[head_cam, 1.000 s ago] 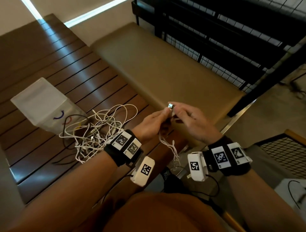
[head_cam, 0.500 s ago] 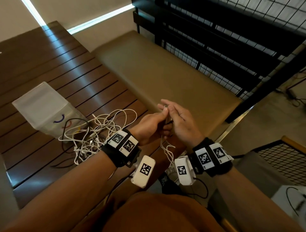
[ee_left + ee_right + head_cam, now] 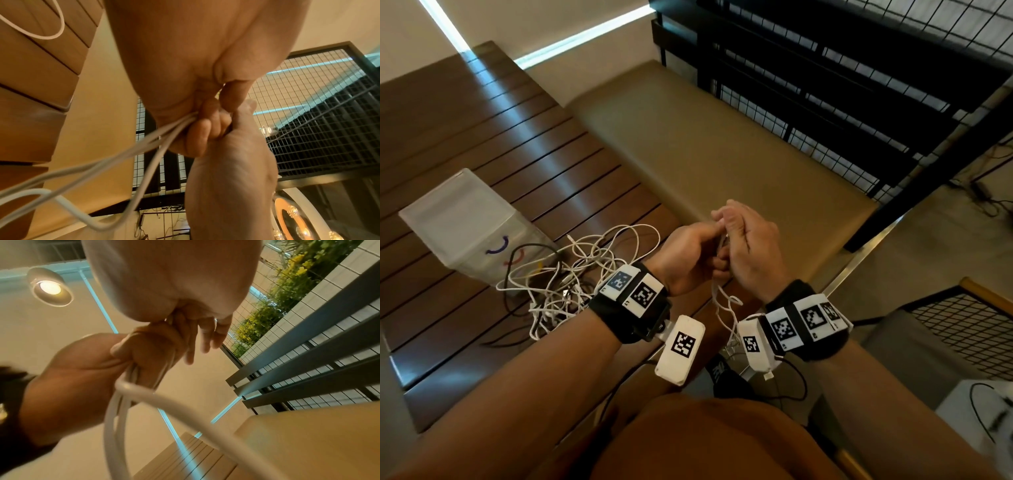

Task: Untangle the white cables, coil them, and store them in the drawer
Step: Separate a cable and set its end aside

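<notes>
Since a second ago both hands have pulled in closer together and the little metal USB plug that was poking up between the fingertips is now hidden inside the grip. So right now the left hand [image 3: 688, 253] has its fingers [image 3: 200, 131] curled tight around a few strands of thin white rubbery charging cable [image 3: 144, 146], and the right hand [image 3: 753, 250] is pinching the same cable up top, with its outer fingers [image 3: 207, 337] hanging loose. Short loops of it dangle below the wrists, over the edge of the dark slatted wooden counter [image 3: 482, 144]. Everything else, a messy tangle of white cables [image 3: 571, 274] with a black one mixed in, sits on that counter right beside the frosted translucent plastic drawer box [image 3: 458, 219]. My guess is this stuff handles super light and floppy, kinda springy, so loops will pop open unless you keep them pinched. I'd hold near the stiff plug end and wind from there, not yank, since the joint at the plug is the weak spot.
</notes>
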A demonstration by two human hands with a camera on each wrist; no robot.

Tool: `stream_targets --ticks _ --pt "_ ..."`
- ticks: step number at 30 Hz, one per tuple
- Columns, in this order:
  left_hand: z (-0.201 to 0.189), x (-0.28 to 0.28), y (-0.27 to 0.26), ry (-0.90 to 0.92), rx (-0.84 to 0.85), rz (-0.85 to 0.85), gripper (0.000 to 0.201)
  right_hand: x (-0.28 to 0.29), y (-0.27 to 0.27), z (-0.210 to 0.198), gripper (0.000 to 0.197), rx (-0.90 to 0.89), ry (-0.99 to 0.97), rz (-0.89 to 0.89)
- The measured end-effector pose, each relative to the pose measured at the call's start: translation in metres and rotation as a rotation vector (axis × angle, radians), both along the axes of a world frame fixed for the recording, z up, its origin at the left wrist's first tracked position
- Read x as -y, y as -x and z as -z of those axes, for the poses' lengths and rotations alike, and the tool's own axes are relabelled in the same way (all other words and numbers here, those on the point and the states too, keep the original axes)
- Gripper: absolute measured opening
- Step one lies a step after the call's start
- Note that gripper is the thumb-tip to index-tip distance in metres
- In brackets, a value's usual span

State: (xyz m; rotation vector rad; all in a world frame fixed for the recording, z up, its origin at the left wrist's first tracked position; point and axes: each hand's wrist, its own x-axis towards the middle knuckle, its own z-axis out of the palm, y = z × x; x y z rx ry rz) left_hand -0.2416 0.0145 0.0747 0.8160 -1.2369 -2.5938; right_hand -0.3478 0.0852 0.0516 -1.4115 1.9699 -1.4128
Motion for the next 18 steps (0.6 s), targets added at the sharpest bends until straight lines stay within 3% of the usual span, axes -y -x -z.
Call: stream_targets --ticks 2,7,8,12,16,18 --pt "-0.002 -0.002 0.000 0.047 0.036 -0.010 0.042 -0.002 0.002 -0.001 0.045 0.101 -0.015 -0.040" --pt "-0.003 0.002 0.003 0.181 0.056 -0.139 0.021 0.002 -0.005 0.009 0.073 0.934 -0.164 -0.321" --pt "-0.003 0.007 0.003 0.185 0.061 -0.195 0.019 0.000 -0.009 0.014 0.076 0.977 -0.237 -0.362" --pt "0.001 0.040 -0.011 0.336 0.143 -0.310 0.019 -0.020 -0.004 0.043 0.067 0.634 -0.581 -0.289" --pt "0.000 0.071 -0.035 0.489 0.297 -0.447 0.019 -0.057 0.028 0.108 0.060 0.295 -0.909 -0.273" --pt "-0.002 0.075 -0.040 0.532 0.292 -0.419 0.019 -0.075 0.037 0.140 0.057 0.134 -1.056 -0.301"
